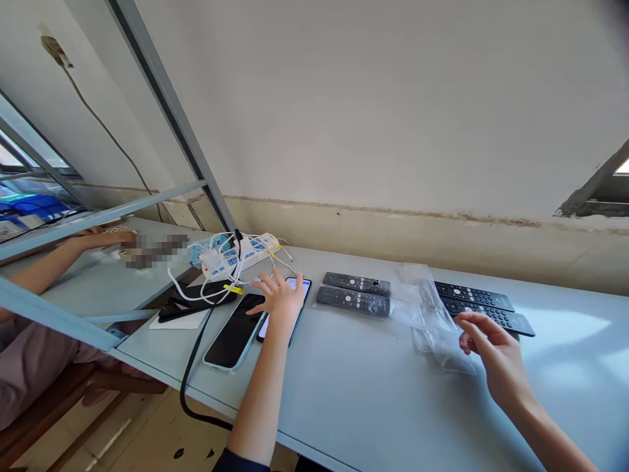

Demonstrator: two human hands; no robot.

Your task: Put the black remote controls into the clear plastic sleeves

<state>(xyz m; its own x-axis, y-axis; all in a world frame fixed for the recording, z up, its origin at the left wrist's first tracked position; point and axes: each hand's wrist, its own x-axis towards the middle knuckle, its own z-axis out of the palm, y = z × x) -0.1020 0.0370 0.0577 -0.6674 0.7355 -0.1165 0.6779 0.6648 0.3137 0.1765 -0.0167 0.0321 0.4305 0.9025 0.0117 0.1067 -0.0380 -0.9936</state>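
My left hand (280,301), fingers spread wide, is over a phone with a lit screen (301,300), partly covering it. Whether the fingertips touch the screen I cannot tell. Beside it lies a second phone (234,334) with a dark screen and pale case. My right hand (496,360) is at the right, its fingers loosely bent and apart, with nothing visible in them. Just beyond it lie a black remote control (474,295) and another remote control (521,322). Clear plastic bags (437,328) lie left of that hand. Two more remote controls (354,301) lie side by side mid-table.
A white power strip (255,252) with tangled white cables stands at the back left. A black pouch (196,301) lies before it. A black cable (189,373) hangs over the front edge. Beyond a metal frame (171,98), another person's arm (54,265) rests on the adjoining table.
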